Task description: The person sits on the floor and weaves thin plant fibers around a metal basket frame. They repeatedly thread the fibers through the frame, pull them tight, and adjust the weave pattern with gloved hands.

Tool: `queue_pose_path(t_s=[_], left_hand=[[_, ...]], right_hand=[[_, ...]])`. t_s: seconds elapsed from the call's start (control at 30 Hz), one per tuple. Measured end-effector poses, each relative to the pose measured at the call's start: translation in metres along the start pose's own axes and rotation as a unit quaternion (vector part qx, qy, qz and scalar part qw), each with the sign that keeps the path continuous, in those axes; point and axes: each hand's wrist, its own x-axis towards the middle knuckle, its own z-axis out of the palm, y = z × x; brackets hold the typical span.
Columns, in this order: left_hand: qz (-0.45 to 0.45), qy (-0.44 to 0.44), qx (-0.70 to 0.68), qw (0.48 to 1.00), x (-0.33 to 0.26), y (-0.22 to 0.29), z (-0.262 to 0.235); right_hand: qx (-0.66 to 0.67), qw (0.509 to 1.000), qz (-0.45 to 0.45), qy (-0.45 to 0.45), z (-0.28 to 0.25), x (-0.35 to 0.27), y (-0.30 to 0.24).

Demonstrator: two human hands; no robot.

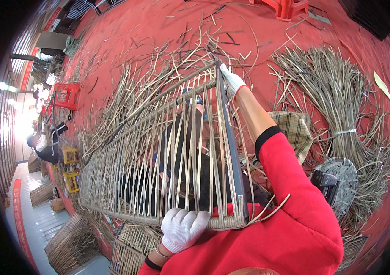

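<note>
A large half-woven rattan panel point(135, 151) on a dark frame stands tilted across my lap, its long strands running between two wrapped rails. My left hand point(183, 229), in a white knit glove, has its fingers curled over the near wrapped rail. At the far corner, my right hand point(231, 80), gloved in white too, grips the dark end bar of the frame, its fingers partly hidden behind it. Loose strand ends point(268, 215) stick out at the near right corner, beside my red sleeve. My dark-clothed legs show through the gaps between strands.
A tied bundle of rattan strips point(332, 96) lies on the red floor at right, near a round woven stool top point(341, 188) and a plaid cloth point(291, 130). Red plastic stools point(66, 95), yellow crates point(70, 167) and another person point(46, 146) are at left. Loose strips litter the floor.
</note>
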Motion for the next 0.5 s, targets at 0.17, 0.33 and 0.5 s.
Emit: queue_pose_path(t_s=[0.17,0.33,0.5], left_hand=[[-0.031,-0.033,-0.012,0.999,0.0,0.005,-0.009],[-0.035,-0.016,-0.025,0.999,-0.007,0.007,-0.021],[-0.026,-0.011,-0.024,0.999,-0.016,0.01,-0.025]], right_hand=[[-0.24,0.941,-0.212,0.113,-0.01,0.031,0.013],[-0.114,0.974,-0.179,0.074,0.007,0.039,0.017],[-0.004,0.998,-0.067,-0.015,0.018,0.016,0.004]])
